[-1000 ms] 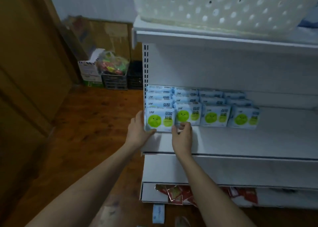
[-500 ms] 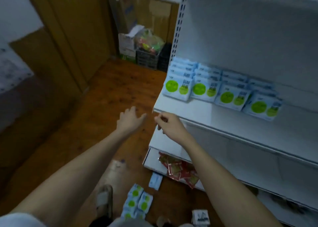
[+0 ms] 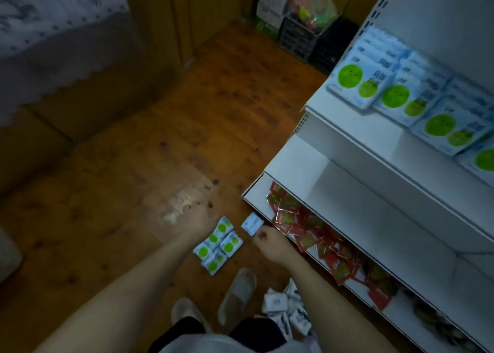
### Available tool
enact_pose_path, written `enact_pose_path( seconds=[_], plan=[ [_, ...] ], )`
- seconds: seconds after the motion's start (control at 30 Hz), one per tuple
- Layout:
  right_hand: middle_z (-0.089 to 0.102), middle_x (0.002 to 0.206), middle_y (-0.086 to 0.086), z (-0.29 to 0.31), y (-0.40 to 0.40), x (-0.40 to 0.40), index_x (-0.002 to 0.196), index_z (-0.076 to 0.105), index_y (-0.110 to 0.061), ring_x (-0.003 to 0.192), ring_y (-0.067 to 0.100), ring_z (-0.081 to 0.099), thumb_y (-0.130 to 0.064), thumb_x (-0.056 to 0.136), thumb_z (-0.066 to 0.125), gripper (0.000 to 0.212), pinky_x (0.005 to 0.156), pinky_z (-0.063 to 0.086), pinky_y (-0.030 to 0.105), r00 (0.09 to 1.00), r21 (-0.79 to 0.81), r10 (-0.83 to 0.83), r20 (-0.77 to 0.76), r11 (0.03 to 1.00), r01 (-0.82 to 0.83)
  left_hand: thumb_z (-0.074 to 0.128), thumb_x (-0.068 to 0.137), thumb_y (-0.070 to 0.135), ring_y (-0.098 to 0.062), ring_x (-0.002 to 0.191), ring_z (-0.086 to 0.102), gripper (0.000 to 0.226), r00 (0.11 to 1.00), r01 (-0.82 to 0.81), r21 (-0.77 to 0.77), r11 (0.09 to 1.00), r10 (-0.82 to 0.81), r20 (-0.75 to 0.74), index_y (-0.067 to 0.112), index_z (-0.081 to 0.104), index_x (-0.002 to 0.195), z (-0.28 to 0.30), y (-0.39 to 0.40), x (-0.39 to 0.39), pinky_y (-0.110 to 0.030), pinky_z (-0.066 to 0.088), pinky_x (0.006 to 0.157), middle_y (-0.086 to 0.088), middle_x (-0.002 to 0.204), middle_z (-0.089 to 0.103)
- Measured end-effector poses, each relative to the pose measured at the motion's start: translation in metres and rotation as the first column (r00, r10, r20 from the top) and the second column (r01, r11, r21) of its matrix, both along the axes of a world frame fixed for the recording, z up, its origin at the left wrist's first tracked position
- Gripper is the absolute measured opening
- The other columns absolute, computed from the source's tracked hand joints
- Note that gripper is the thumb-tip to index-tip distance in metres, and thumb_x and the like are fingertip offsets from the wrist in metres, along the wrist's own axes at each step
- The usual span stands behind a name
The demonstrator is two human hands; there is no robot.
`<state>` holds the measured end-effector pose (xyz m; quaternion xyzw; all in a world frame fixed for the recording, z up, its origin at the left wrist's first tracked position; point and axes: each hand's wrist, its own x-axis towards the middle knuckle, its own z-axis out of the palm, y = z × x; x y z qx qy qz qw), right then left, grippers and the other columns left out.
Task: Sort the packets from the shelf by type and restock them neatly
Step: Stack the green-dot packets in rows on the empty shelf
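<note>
Green-dotted white packets (image 3: 217, 245) in a loose floor heap

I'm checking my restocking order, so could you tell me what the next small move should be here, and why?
Probably lower the left hand onto the green-dot packets on the floor and gather them. The hand hangs right above that small pile, and matching packets already line the upper shelf, so they belong there. The right hand is beside a single white packet; whether it grips anything is unclear.
</note>
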<state>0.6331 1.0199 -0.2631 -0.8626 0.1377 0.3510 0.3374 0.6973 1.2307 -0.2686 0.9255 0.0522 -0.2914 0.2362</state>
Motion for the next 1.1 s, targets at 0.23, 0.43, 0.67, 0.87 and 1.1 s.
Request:
enact_pose_path(
  seconds=[0.23, 0.43, 0.67, 0.87, 1.1],
  plan=[
    [0.052, 0.070, -0.001, -0.068, 0.024, -0.045, 0.071, 0.042, -0.025, 0.070, 0.020, 0.053, -0.025, 0.099, 0.049, 0.029, 0.064, 0.042, 0.033, 0.994, -0.094, 0.021, -0.111, 0.995, -0.031, 0.055, 0.087, 0.041, -0.027, 0.114, 0.053, 0.031, 0.974, -0.161, 0.025, 0.987, 0.163, -0.155, 0.027, 0.060, 0.115, -0.089, 0.047, -0.087, -0.040, 0.048, 0.092, -0.002, 0.121, 0.061],
    [0.056, 0.073, 0.008, -0.165, 0.027, -0.045, 0.082, 0.050, -0.011, 0.067, 0.019, 0.053, -0.025, 0.099, 0.045, 0.022, 0.061, 0.041, 0.032, 0.962, -0.045, 0.118, -0.248, 0.990, -0.133, 0.061, 0.086, 0.034, -0.023, 0.102, 0.060, 0.023, 0.907, -0.315, 0.016, 0.949, 0.306, -0.289, 0.023, 0.062, 0.106, -0.183, 0.045, -0.128, -0.036, 0.050, 0.087, -0.002, 0.107, 0.067],
    [0.062, 0.115, 0.009, -0.367, 0.006, -0.001, 0.119, 0.056, -0.016, 0.106, 0.026, 0.061, -0.030, 0.089, 0.063, 0.034, 0.093, 0.051, 0.039, 0.839, 0.018, 0.314, -0.444, 0.940, -0.342, 0.062, 0.090, 0.028, -0.025, 0.111, 0.060, 0.033, 0.806, -0.459, 0.040, 0.888, 0.435, -0.401, 0.020, 0.057, 0.121, -0.362, 0.010, -0.113, -0.030, 0.045, 0.083, -0.004, 0.116, 0.065],
    [0.061, 0.118, 0.006, -0.550, -0.006, 0.072, 0.123, 0.053, -0.026, 0.108, 0.031, 0.062, -0.047, 0.077, 0.070, 0.054, 0.084, 0.055, 0.043, 0.879, -0.097, 0.408, -0.249, 0.892, -0.442, 0.072, 0.082, 0.021, -0.036, 0.114, 0.057, 0.057, 0.749, -0.592, -0.005, 0.806, 0.548, -0.373, 0.011, 0.047, 0.132, -0.531, -0.007, -0.072, -0.040, 0.046, 0.090, -0.018, 0.123, 0.059],
    [0.030, 0.149, 0.017, -0.681, 0.023, 0.142, 0.152, 0.026, -0.018, 0.128, 0.037, 0.042, -0.022, 0.077, 0.076, 0.090, 0.099, 0.039, 0.042, 0.624, -0.194, 0.780, 0.033, 0.618, -0.762, 0.075, 0.083, 0.029, -0.029, 0.124, 0.044, 0.071, 0.732, -0.681, -0.097, 0.726, 0.668, -0.138, 0.013, 0.037, 0.140, -0.655, -0.016, -0.025, -0.031, 0.038, 0.095, -0.014, 0.141, 0.037]
  ],
)
